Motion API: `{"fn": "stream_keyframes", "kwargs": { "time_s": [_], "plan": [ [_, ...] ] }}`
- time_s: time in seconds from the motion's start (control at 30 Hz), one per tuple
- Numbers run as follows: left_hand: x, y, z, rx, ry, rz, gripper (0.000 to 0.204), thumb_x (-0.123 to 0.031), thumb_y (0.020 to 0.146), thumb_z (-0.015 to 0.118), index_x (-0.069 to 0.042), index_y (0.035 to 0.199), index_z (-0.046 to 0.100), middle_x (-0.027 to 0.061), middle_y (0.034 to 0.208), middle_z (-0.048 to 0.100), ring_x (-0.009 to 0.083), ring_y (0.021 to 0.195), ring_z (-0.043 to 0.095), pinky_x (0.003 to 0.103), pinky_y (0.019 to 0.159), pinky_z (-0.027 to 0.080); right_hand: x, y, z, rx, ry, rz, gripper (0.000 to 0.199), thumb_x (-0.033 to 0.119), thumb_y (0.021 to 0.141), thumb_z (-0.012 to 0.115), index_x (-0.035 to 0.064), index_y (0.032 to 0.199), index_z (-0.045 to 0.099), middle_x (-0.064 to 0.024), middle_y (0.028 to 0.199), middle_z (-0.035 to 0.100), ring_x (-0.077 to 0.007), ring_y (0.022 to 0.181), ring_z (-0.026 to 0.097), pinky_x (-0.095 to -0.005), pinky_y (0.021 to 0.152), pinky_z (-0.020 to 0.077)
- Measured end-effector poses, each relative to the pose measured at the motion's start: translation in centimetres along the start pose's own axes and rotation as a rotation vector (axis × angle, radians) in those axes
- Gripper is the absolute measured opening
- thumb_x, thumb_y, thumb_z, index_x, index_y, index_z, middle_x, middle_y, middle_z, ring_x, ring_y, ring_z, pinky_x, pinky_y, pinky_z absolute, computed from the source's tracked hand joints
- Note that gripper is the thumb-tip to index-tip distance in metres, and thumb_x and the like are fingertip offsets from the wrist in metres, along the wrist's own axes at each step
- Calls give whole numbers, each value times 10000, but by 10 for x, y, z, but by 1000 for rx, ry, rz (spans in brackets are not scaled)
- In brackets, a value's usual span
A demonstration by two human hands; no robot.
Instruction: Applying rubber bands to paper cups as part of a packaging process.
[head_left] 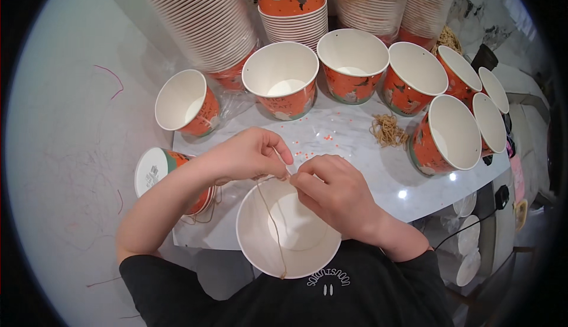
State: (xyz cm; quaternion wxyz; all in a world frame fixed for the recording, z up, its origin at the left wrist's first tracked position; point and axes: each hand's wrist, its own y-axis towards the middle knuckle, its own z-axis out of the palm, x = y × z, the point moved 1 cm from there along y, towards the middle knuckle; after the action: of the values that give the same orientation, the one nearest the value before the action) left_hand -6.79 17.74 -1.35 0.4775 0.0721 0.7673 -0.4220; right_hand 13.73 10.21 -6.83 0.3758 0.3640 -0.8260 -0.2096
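Step in hand: fitting string (271, 220) at the bucket (288, 232) rim.
Left hand (248, 154) and right hand (334, 194) fingers pinch the string closed above the bucket; next likely calls for steady tension.

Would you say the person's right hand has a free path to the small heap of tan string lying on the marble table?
Probably yes. The heap of string lies on bare table just beyond the right hand, with nothing between, but that hand is pinching a string at the cup rim.

Bright overhead light; glare on marble table (378, 167); fisheye-bent, dark rim.
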Motion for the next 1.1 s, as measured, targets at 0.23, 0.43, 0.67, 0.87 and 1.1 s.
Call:
{"fn": "stream_keyframes", "kwargs": {
  "time_s": [0.23, 0.43, 0.67, 0.87, 1.1],
  "plan": [
    [-31, -10, 1, -40, 189, -93, 225, -225, 892, 750, -8, 882, 691, 26, 762, 692, 77, 635, 582, 236, 578, 470, 6, 5, 4, -51, 19, -122, 214, 84, 778, 672, 56, 990, 659, -47, 933, 609, -234, 897, 637, -371, 818, 519],
    [-43, -15, 3, 16, 491, -105, 378, -334, 954, 697, -1, 775, 721, 34, 736, 698, 96, 651, 593, 260, 603, 495, 12, 6, 4, -91, 21, -102, 243, -18, 735, 741, 79, 953, 694, -28, 901, 676, -229, 856, 688, -347, 749, 556],
    [-40, -13, 9, 170, 639, -200, 395, -328, 1006, 601, 9, 855, 745, 44, 783, 728, 137, 746, 637, 325, 741, 521, 9, 3, 3, -128, 55, -122, 203, -9, 745, 743, 68, 924, 683, -36, 850, 690, -222, 785, 702, -333, 664, 550],
    [-32, -17, 11, 98, 590, -72, 245, -218, 901, 711, 26, 900, 738, 69, 823, 732, 147, 777, 663, 318, 736, 525, 10, -1, 3, -63, 47, -139, 231, 91, 755, 706, 86, 983, 666, -19, 856, 649, -198, 781, 667, -328, 671, 532],
    [-20, -22, 18, -168, 397, 32, 185, -80, 789, 730, 24, 940, 706, 88, 850, 732, 174, 767, 680, 319, 716, 530, 7, 1, 8, -131, 70, -161, 275, 60, 736, 708, 85, 1007, 661, -16, 847, 644, -207, 763, 655, -342, 652, 521]
  ]
}}
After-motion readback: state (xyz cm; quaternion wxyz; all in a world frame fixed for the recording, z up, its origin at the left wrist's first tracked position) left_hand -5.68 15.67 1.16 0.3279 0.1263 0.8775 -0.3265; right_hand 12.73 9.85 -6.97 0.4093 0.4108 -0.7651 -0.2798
